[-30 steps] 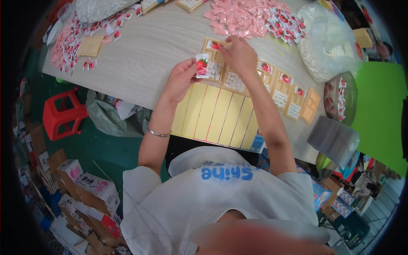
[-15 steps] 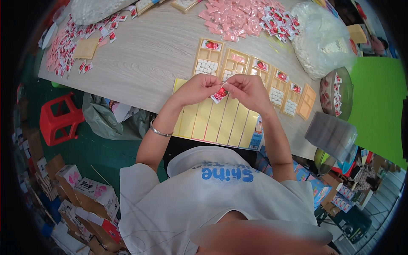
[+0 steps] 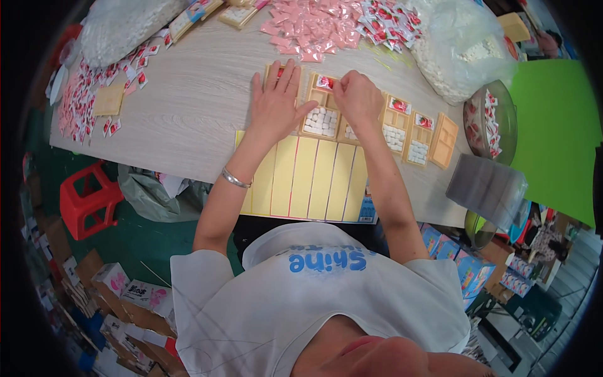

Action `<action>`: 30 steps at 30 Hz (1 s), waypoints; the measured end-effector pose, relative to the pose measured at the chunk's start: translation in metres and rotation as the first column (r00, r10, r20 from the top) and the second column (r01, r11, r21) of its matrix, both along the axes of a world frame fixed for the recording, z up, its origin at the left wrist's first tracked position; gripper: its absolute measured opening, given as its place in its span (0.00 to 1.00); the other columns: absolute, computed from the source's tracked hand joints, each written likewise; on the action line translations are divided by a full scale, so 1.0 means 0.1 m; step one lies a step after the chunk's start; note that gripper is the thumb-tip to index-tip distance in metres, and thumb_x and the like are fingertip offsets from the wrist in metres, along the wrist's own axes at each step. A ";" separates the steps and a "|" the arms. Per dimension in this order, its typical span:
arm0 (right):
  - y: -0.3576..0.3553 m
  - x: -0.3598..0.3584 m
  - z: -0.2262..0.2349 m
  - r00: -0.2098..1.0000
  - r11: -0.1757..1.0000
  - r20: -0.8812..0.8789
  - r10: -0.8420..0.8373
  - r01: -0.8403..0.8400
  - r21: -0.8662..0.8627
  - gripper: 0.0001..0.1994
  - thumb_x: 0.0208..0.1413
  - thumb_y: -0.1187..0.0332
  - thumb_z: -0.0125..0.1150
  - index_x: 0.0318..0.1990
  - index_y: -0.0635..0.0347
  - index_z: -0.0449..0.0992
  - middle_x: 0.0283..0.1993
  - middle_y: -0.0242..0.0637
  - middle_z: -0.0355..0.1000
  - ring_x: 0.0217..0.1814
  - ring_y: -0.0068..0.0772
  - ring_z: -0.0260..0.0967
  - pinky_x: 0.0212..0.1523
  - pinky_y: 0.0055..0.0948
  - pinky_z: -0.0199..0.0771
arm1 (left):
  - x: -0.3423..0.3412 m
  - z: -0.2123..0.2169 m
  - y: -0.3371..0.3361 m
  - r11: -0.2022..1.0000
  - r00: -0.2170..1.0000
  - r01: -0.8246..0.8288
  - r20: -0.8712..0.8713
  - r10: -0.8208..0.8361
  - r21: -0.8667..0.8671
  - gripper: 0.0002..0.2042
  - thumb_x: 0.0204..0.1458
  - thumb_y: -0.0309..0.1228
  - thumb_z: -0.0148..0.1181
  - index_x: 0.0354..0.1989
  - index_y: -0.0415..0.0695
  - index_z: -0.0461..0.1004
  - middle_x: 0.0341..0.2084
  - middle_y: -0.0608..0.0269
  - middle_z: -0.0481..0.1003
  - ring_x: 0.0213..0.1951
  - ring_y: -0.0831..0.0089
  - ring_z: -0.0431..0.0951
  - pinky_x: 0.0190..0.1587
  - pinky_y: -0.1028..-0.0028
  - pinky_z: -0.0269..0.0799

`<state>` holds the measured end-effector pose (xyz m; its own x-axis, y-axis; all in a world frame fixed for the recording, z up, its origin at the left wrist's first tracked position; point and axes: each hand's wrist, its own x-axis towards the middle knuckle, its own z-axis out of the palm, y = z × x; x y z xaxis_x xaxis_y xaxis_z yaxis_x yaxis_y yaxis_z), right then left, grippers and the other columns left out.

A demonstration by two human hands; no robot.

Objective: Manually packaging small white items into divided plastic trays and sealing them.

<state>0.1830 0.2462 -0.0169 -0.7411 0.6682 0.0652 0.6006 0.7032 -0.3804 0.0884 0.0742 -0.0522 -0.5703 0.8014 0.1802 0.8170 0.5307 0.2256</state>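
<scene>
I see my left hand (image 3: 274, 103) lying flat, fingers spread, on a tan plastic compartment tray (image 3: 321, 114); my right hand (image 3: 357, 97) pinches a small red-and-white sachet (image 3: 325, 82) into its top slot.

Hands (image 3: 274, 103) on trays (image 3: 321, 113) (tablets inside)
</scene>
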 end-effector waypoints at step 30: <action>1.00 2.89 0.13 0.959 0.922 -0.090 -0.269 0.283 0.263 0.07 0.54 0.70 0.68 0.40 0.57 0.83 0.40 0.37 0.78 0.45 0.45 0.75 0.44 0.41 0.77 | 2.20 0.28 0.83 0.849 0.840 0.523 0.122 -0.528 0.069 0.44 0.57 0.57 0.59 0.75 0.42 0.53 0.76 0.52 0.50 0.77 0.51 0.46 0.74 0.39 0.38</action>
